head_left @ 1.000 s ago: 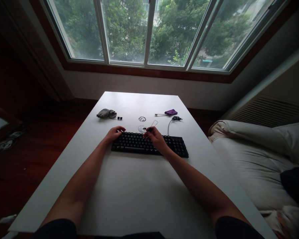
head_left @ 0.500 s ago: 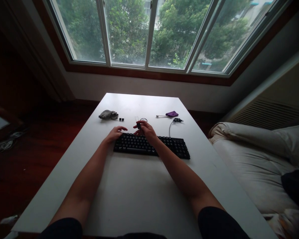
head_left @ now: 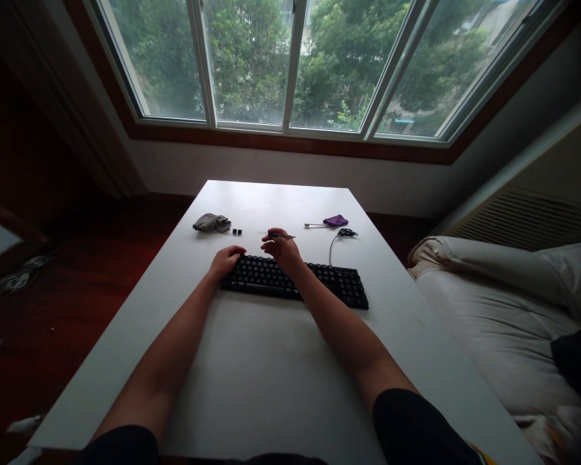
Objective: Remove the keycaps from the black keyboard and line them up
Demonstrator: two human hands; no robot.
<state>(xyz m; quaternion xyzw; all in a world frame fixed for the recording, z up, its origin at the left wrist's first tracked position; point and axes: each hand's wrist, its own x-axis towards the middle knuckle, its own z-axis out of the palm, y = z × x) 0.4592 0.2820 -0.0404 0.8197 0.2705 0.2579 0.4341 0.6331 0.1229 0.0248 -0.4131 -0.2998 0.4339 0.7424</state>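
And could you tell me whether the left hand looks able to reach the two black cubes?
Probably yes: the left hand is at the left end of the keyboard, the cubes lie just beyond, and nothing visible stands between; the cloth sits beside them, not over them.

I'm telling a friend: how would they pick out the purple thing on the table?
On the white table before the window, look past the black keyboard, far right. Just beyond a bundled cable lies a small purple piece, seemingly cloth. Its colour sets it apart from the black cable and pale stick beside it.
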